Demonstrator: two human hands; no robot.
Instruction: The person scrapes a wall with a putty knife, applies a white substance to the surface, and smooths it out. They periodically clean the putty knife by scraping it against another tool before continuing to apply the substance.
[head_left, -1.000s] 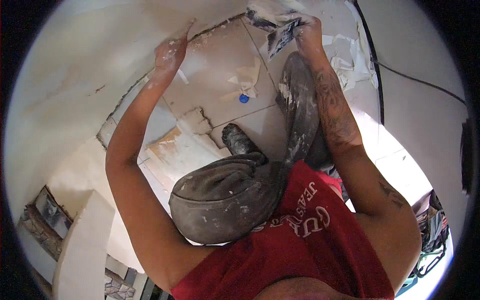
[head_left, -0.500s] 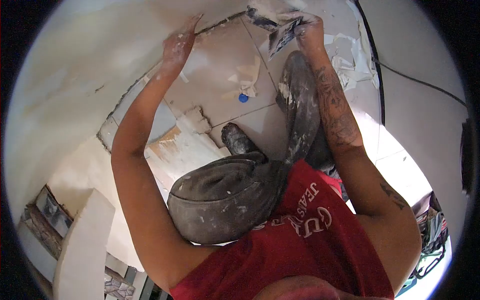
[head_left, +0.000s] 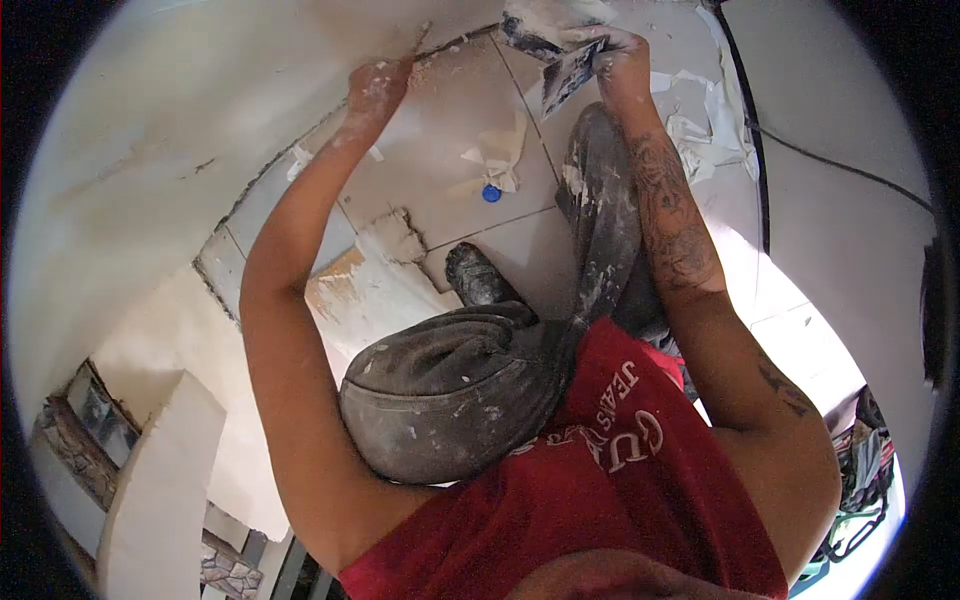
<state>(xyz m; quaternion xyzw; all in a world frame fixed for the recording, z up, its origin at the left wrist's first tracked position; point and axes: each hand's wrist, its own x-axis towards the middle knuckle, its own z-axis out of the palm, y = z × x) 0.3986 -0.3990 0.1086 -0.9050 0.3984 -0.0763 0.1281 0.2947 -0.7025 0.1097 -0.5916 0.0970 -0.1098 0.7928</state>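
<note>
My left hand is up by the base of the pale wall, smeared with white. Its fingers look curled, and a thin whitish-tipped shape sticks out past them; whether that is a finger or a slim tool I cannot make out. My right hand is closed around a flat-bladed plastering tool, its blade streaked dark and white. Beside that blade, against the wall's foot, lies a dark piece with white paste above it; how the two connect is hidden by the hand.
Pale floor tiles carry torn paper and a blue cap. A stained board lies left of my shoe. More torn paper sits right of my tattooed forearm, near a black cable.
My left hand has shifted right along the wall's foot, and its fingers look more curled. My right hand and the bladed tool have stayed nearly in place.
</note>
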